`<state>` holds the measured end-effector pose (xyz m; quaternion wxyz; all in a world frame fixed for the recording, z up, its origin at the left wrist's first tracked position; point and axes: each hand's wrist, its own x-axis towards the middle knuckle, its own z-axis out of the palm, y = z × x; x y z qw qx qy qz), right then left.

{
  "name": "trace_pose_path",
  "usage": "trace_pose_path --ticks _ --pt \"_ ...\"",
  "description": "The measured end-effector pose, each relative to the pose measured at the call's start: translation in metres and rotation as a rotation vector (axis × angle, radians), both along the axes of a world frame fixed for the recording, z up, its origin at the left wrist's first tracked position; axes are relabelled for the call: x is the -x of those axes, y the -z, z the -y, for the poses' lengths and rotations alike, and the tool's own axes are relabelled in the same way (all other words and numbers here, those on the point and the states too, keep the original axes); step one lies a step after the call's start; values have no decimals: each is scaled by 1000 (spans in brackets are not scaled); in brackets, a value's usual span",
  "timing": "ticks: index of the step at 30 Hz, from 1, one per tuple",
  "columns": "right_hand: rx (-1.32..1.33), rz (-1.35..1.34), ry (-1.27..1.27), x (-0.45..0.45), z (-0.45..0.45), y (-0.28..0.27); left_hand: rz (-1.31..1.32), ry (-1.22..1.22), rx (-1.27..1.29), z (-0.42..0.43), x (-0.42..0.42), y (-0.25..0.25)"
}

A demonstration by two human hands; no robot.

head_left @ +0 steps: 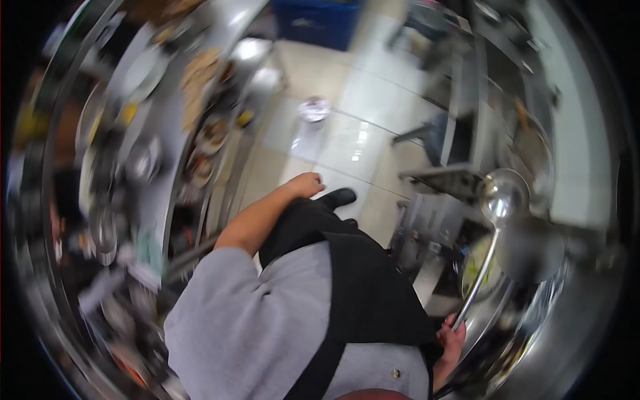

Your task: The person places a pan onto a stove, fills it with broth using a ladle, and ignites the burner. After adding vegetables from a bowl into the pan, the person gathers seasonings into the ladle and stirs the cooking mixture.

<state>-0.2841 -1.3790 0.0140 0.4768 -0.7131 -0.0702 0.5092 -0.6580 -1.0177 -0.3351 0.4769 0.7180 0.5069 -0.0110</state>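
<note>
My right hand (452, 337), low at the right, is closed around the handle of a steel ladle (505, 193). The ladle slants up and away from me, its round, shiny bowl at the far end beside the stove side. Under and beside the handle lies a pan with pale green food (481, 270), and next to it a blurred grey round thing (533, 250). My left hand (307, 185) hangs out in front of my dark trousers, above the tiled floor. Its fingers are curled in, and nothing shows in them.
Along the left runs a steel counter (170, 150) with bowls, brown paper (199, 87) and a shelf of dishes below. A blue bin (317, 23) stands ahead. A round whitish thing (315, 109) is on the tiled floor (380, 140). Steel cooking equipment (433, 223) lines the right.
</note>
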Motion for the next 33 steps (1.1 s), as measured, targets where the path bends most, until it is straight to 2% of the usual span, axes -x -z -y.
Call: trace_pose_path --ticks 1,5,7,9,11,13,15,17,19,21,25,29,33 --pt "6 -22 -91 -2 -12 0 -42 -14 -48 19 20 -2" --pt "47 -4 -321 8 -55 9 -148 -266 20 85 108 10" --pt "87 11 -388 26 -70 16 -364 -360 228 109 164 17" --pt "91 17 -590 47 -86 30 -497 -585 170 143 226 43" --pt "158 55 -638 81 -100 30 -576 -827 269 167 282 40" --pt "208 37 -771 105 -107 49 -633 -1103 183 183 330 36" --pt "262 49 -787 131 -108 64 -672 -1310 17 189 371 30" --pt "334 87 -814 158 -108 85 -814 -1326 82 186 432 74" --pt "433 -20 -728 177 -100 101 -856 -1326 94 172 471 107" --pt "557 -45 -617 203 -102 111 -857 -1309 81 157 493 132" --pt "571 -107 -488 217 -81 145 -827 -1266 62 126 510 178" --pt "625 -39 -437 224 -84 143 -807 -1275 66 115 507 195" --pt "592 -113 -379 221 -93 133 -799 -1281 86 113 503 202"
